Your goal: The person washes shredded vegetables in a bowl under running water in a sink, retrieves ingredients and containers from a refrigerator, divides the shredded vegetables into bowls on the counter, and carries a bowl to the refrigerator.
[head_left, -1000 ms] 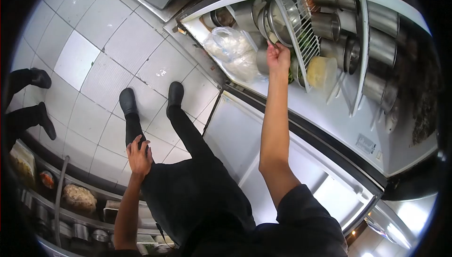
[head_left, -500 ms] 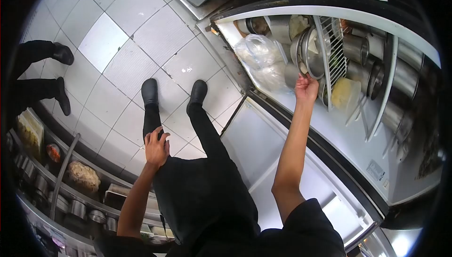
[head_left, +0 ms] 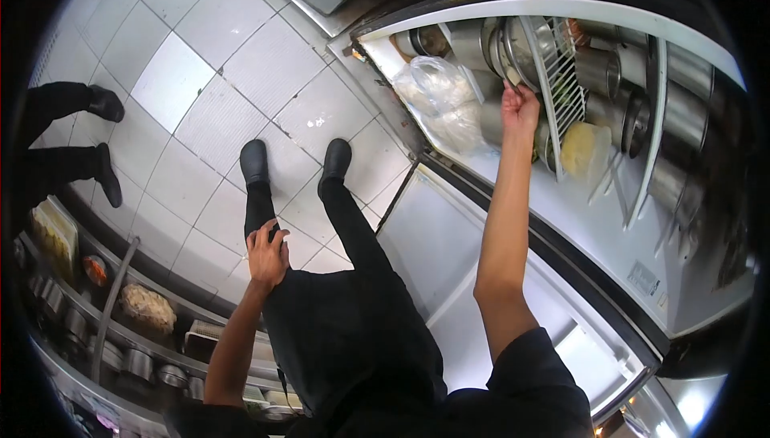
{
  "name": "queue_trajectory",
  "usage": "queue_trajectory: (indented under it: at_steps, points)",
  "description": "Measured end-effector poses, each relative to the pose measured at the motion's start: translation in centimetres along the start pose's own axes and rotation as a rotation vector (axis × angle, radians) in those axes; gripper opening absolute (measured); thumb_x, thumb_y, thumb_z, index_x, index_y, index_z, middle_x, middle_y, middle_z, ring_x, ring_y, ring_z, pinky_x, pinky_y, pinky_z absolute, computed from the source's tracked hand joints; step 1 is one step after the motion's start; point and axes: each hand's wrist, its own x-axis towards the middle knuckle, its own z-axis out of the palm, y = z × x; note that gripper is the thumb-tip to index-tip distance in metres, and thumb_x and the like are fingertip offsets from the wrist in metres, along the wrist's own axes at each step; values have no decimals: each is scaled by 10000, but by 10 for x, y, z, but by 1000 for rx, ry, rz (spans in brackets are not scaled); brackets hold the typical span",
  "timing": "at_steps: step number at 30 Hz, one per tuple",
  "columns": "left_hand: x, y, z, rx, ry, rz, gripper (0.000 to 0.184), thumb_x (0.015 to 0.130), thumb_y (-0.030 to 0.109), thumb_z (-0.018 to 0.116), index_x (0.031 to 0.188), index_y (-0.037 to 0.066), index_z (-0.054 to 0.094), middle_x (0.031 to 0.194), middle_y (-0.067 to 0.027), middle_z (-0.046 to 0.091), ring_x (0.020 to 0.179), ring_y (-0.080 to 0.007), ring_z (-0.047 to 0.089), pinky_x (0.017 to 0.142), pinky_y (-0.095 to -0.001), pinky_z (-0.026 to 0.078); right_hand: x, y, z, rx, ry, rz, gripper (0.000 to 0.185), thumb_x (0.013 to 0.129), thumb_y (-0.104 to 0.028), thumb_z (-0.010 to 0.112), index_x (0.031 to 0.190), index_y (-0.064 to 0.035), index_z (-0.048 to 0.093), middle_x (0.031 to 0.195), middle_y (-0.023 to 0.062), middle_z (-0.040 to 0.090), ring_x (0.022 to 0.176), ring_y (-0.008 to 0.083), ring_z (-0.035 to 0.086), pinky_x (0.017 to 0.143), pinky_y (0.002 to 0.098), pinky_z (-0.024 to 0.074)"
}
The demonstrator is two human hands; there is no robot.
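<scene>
Inside the open fridge, my right hand (head_left: pixel 520 107) is closed on the rim of a shallow round metal bowl (head_left: pixel 530 46). Something pale shows at the rim by my fingertips. The bowl lies close to a second metal rim and a deep metal container (head_left: pixel 469 45), left of a white wire shelf (head_left: pixel 565 77). What is inside the bowl is mostly hidden from me. My left hand (head_left: pixel 268 255) hangs above my left thigh with its fingers loosely apart, holding nothing.
Clear plastic bags (head_left: pixel 433 89), a tub of yellow food (head_left: pixel 585 149) and several metal pots (head_left: pixel 597 71) are in the fridge. Its door (head_left: pixel 449 237) stands open beside me. At left are another person's legs (head_left: pixel 60 105) and a counter with food containers (head_left: pixel 148 308).
My right hand and the metal bowl have moved farther into the fridge, toward the deep container. The left hand stays nearly in place.
</scene>
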Motion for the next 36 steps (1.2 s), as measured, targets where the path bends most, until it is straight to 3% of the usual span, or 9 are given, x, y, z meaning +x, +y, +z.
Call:
queue_trajectory:
  at_steps: [4,9,12,20,22,28,35,36]
  points:
    - [0,4,0,-12,10,-14,288,739,67,614,1015,134,566,1212,-107,480,1121,-277,467,964,-450,323,15,2,4,94,-94,69,115,782,13,494,865,69,549,826,220,640,705,334,662,557,302,582]
    - [0,5,0,8,21,11,279,752,81,609,1023,133,563,1227,-120,484,1128,-312,456,958,-433,328,12,11,21,91,5,21,74,779,9,503,807,49,558,776,205,643,637,302,659,532,294,576]
    - [2,9,-4,16,8,8,282,753,75,610,1025,133,563,1231,-119,478,1130,-305,459,966,-434,324,9,12,26,81,14,9,83,770,38,504,830,67,552,808,238,643,704,311,670,583,304,585]
    - [2,6,-2,12,-9,3,283,771,69,612,1041,137,561,1239,-118,465,1118,-287,480,967,-439,320,-4,9,26,-94,194,-80,89,795,27,570,873,69,580,853,184,652,751,283,676,677,330,593]
    - [3,7,-2,5,-16,-5,280,776,70,609,1043,137,561,1237,-118,465,1114,-286,484,965,-441,320,-5,9,18,-95,117,-65,264,776,15,629,1001,81,507,866,168,628,719,300,669,649,342,593]
    - [4,8,-2,-21,15,-10,298,744,51,607,1028,132,570,1213,-117,485,1099,-289,488,963,-437,322,-36,9,7,-269,76,8,263,829,-112,631,1038,23,544,930,158,647,793,259,669,668,337,566]
    - [6,7,-1,-5,26,15,327,744,49,617,1052,139,554,1229,-116,467,1070,-274,501,948,-436,327,-115,-6,14,-510,56,16,265,830,-144,644,1048,-17,562,905,126,667,752,193,668,619,287,539]
    - [7,6,0,-3,25,8,333,737,45,621,1050,137,555,1228,-115,467,1068,-273,502,946,-434,329,-133,-23,24,-549,-97,65,266,823,-149,655,1035,-15,567,884,119,668,743,178,662,626,283,536]
